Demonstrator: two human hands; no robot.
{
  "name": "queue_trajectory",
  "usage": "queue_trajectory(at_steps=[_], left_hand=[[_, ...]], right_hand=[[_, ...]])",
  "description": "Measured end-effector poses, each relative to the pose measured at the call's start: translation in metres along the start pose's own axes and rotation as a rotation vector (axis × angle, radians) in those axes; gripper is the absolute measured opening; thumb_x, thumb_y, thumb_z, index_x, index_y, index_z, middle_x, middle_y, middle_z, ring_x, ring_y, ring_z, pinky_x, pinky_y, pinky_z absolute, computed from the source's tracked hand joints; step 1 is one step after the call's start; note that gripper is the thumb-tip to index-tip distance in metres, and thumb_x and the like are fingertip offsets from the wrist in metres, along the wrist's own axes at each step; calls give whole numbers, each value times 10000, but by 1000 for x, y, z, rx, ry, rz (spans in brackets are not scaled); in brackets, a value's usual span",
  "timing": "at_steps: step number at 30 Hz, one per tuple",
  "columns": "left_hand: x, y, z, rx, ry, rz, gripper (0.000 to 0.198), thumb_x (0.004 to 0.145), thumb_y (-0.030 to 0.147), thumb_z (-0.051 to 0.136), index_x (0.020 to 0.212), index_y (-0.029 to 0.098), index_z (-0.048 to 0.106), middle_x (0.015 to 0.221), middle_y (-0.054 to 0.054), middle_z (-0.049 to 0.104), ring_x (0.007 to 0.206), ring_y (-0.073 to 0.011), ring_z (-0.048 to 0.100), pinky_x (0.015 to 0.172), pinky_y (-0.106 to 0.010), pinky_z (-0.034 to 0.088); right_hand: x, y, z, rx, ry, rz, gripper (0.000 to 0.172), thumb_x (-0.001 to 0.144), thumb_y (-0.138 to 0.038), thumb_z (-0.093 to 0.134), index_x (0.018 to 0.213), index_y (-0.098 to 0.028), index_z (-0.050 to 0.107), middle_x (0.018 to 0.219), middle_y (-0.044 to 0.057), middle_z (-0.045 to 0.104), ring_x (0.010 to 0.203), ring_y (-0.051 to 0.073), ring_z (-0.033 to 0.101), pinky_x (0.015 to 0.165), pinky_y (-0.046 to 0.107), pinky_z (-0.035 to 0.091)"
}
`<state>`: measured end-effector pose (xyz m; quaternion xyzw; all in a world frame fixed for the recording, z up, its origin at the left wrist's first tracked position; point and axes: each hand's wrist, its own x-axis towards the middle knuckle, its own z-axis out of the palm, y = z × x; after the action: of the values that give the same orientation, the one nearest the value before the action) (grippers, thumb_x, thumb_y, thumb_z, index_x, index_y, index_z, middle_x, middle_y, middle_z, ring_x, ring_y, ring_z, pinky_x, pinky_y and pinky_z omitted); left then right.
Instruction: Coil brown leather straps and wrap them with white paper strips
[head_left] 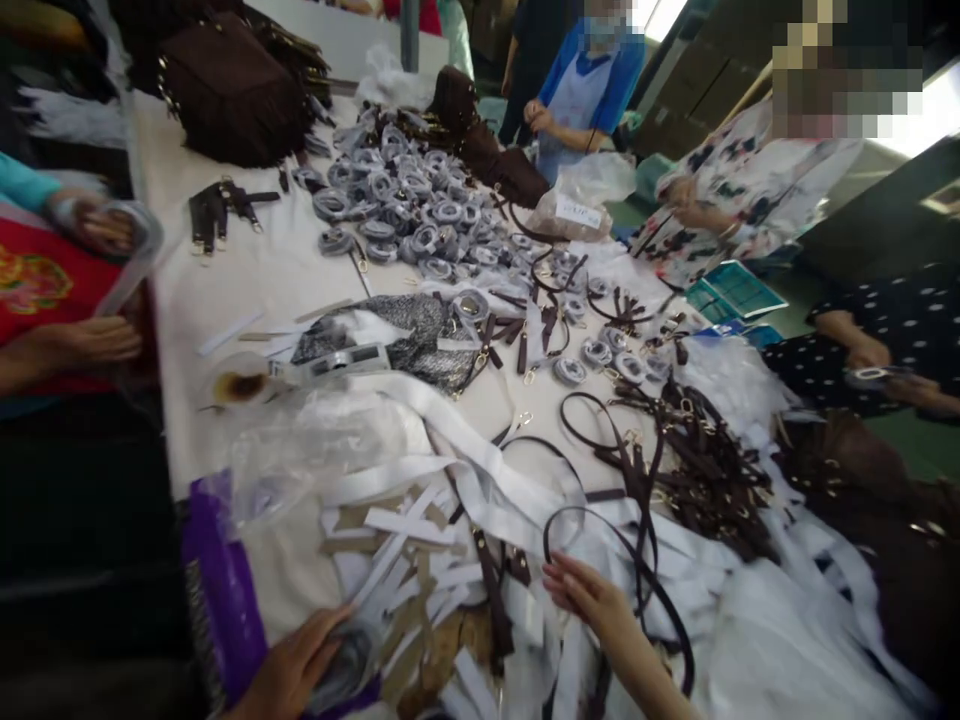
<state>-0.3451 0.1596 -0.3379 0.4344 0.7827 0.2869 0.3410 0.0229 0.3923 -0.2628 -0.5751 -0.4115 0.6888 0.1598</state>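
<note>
At the lower left, my left hand (296, 660) is closed around a grey, plastic-wrapped coil of strap (349, 655). The underside of that coil is hidden. My right hand (589, 595) reaches in from the bottom edge, its fingertips closed on a thin dark brown strap (664, 590) that arcs up and over to the right. Under and between my hands lie white paper strips (409, 525) and short brown leather tabs (491, 590). A heap of brown straps with metal clasps (697, 470) lies to the right of my right hand.
Many grey wrapped coils (420, 205) are piled mid-table. Brown fringed bags (232, 90) stand at the far left. A purple bag (221, 570) lies along the near left edge. Several people work around the table, one with a red apron (45, 290) at left.
</note>
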Motion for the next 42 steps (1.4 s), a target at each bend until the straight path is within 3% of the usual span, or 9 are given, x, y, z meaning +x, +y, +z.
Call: queue_trajectory(at_steps=[6,11,15,21,26,30,34,37,42], left_hand=[[-26,39,-7,-241,-164,-38,422,887,402,412,1190,167,586,1199,-89,625,1137,-238,557,1048,-358,393],[-67,108,-13,-346,-348,187,401,897,392,476,1218,168,563,1210,-94,611,1136,-228,546,1056,-362,377],[-113,132,-18,-413,-426,309,354,897,362,513,1202,198,586,1221,-75,603,1152,-223,532,1048,-336,371],[-177,109,-11,-860,-333,-127,413,854,410,595,1201,188,560,1094,-87,645,956,-213,622,878,-343,484],[-189,93,-15,-1175,-210,-335,464,776,429,694,1128,146,587,911,-80,675,774,-174,642,749,-297,512],[-184,79,-37,-1217,-11,-390,505,701,410,766,1089,139,590,840,-57,683,710,-154,639,699,-262,514],[-182,58,-59,-1152,117,-389,540,679,421,772,1109,151,588,903,-56,689,741,-159,645,715,-268,520],[-189,42,-69,-1018,115,-383,510,723,454,713,1122,167,579,994,-69,680,838,-187,643,759,-289,515],[-220,29,-77,-558,-89,-243,392,796,426,614,1093,172,602,1046,-68,669,984,-225,599,866,-302,461]], right_hand=[[-126,61,73,33,16,-21,485,769,-545,644,1143,-236,639,1116,107,686,1089,305,611,965,496,472],[-166,46,142,-99,18,-272,561,839,-507,562,1326,-240,480,1298,110,577,1224,279,510,1026,475,411],[-194,61,182,-209,-33,-386,575,813,-438,618,1331,-249,452,1318,94,555,1220,271,505,1058,466,368],[-224,109,230,-15,95,-430,417,887,-472,484,1208,-207,502,1197,103,597,1104,228,561,981,378,431],[-205,115,254,41,-56,-374,520,887,-552,438,1270,-203,478,893,64,675,686,195,628,675,339,522],[-145,106,242,-350,-99,-518,555,950,-512,203,1137,-201,622,983,89,679,875,213,637,760,349,508],[-68,87,217,-645,-52,-584,246,874,-327,495,967,-177,667,1034,114,639,975,235,579,908,398,437],[-31,78,208,-829,-126,-599,56,806,-207,607,810,-167,647,984,73,636,981,222,560,938,430,405],[-18,76,203,-978,-200,-584,114,792,-195,637,692,-158,596,890,40,640,928,201,570,903,418,416]])
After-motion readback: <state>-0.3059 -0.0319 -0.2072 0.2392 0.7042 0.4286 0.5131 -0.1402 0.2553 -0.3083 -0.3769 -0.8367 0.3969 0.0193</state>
